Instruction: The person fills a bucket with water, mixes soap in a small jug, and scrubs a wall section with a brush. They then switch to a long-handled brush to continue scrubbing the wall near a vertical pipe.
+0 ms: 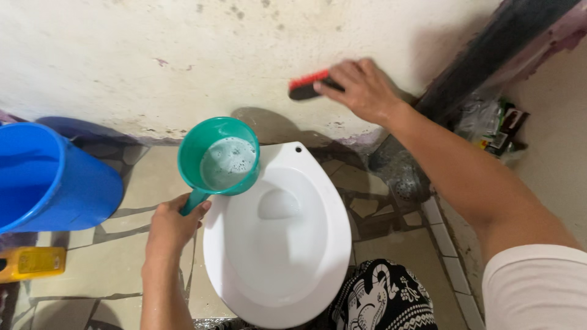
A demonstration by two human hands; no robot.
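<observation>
While gripping teal dipper (219,159) of soapy water by its handle, left hand (173,226) beside white toilet bowl (278,238). Right hand (362,88) closed on red-bristled brush (307,86), pressed against stained wall (153,55). Blue bucket (52,177) on floor, far left.

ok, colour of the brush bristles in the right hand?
Red bristles on a black brush, gripped by the right hand; head view.

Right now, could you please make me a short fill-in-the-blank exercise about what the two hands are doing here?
1. The left hand holds a green ladle filled with soapy ____.
2. The right hand presses a brush with ____ bristles against the wall.
3. The white toilet bowl lies ____ the ladle.
4. The blue bucket stands on the ____ side.

Missing words: water; red; below; left
</observation>
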